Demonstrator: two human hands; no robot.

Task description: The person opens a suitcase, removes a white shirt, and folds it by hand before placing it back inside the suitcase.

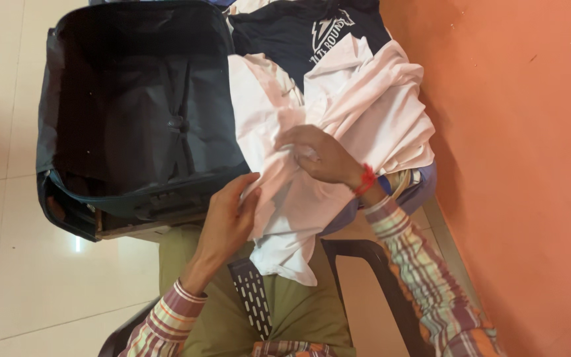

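A crumpled white garment [358, 106] lies on a heap of clothes and hangs down over my lap. My left hand [227, 218] grips its lower left edge, next to the near wall of an open dark suitcase [133, 112]. My right hand [318, 153], with a red thread at the wrist, presses into the middle of the white cloth and pinches a fold. A dark printed shirt [299, 33] lies behind the white garment. Both my sleeves are plaid.
The dark suitcase stands open on the pale tiled floor [8, 264] at my left, its inside dark with straps. An orange wall [517, 165] rises close on the right. I sit on a dark plastic chair [365, 264]; a blue seat edge [418, 192] shows under the clothes.
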